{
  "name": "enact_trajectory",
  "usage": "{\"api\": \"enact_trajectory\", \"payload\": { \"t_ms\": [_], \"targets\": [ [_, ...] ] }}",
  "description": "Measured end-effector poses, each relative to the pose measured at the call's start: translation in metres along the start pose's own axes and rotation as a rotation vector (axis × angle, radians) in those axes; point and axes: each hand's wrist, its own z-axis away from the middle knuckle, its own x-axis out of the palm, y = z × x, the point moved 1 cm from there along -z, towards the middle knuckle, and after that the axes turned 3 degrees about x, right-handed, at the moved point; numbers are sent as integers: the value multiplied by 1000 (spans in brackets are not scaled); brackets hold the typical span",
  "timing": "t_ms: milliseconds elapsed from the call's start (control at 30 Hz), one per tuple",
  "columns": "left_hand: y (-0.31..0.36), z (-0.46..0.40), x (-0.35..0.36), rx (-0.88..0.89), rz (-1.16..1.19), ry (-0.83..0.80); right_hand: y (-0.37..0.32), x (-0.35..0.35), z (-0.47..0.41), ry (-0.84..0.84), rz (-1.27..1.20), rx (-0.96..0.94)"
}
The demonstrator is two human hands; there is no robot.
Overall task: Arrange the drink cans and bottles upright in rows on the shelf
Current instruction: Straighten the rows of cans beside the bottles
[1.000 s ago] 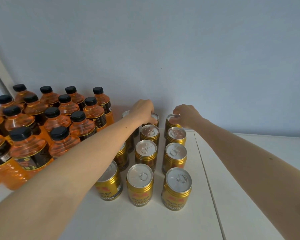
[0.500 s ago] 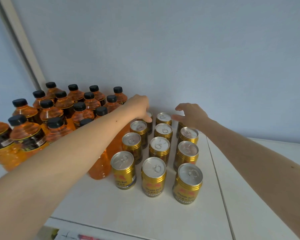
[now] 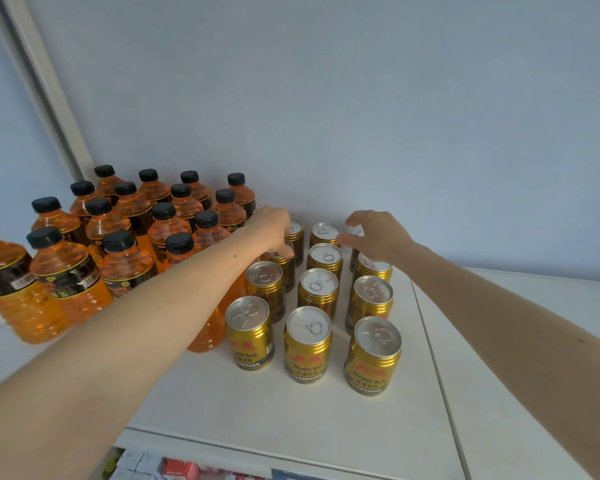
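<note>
L hand [image 3: 274, 230] on back can [image 3: 280, 259], R hand [image 3: 381, 237] open

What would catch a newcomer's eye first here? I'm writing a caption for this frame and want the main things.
First, the block of gold metal drink cans with silver pull-tab lids, upright in three rows at the middle of the white shelf. To their left stands a crowd of orange plastic bottles with black caps. Two bare arms reach in: the left hand and right hand are at the rearmost cans.
</note>
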Motion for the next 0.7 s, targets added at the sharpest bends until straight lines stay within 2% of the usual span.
{"api": "enact_trajectory", "payload": {
  "t_ms": [567, 700],
  "targets": [
    [5, 19, -19, 58, -112, 34, 1, -1, 11, 7, 3, -9],
    [3, 30, -17, 53, -213, -34, 2, 0, 15, -8, 3, -29]
  ]
}}
